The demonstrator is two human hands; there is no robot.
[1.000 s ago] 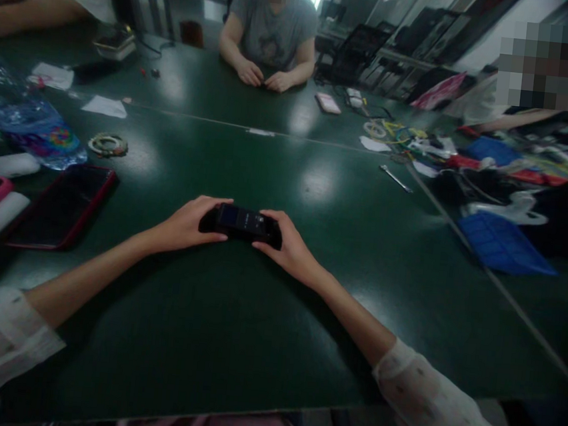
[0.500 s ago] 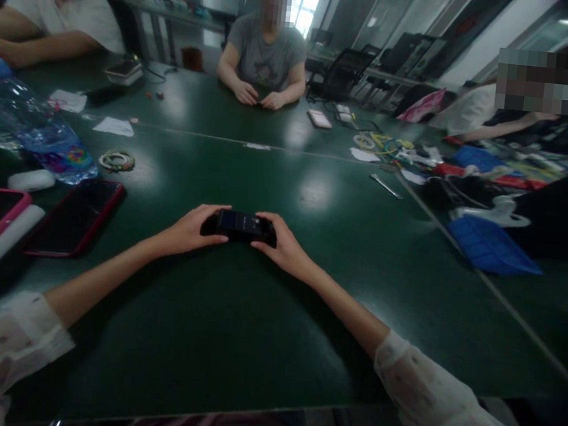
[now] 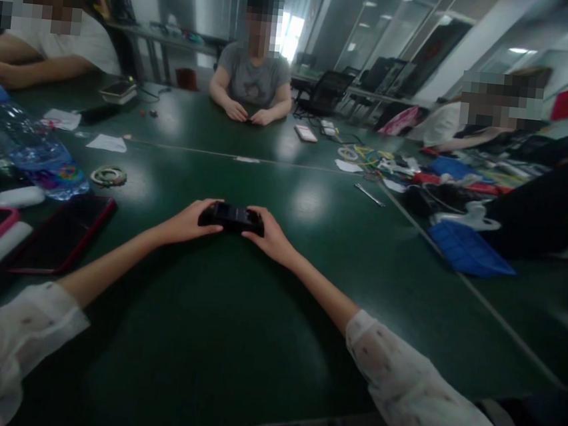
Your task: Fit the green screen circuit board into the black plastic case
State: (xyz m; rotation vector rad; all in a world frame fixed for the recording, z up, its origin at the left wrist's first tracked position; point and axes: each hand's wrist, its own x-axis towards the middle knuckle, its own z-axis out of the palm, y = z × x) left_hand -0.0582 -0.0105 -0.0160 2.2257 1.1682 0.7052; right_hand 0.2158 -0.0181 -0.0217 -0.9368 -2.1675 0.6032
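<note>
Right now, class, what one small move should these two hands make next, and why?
Perhaps tilt the black device slightly toward the wearer. The left hand and right hand grip its two ends, leaving the middle uncovered, and its upper face looks too dark to read from this view.

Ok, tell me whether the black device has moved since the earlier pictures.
Yes: in view, the black device has shifted up toward the white strip on the table; lifted or pushed forward, I cannot tell.
</note>
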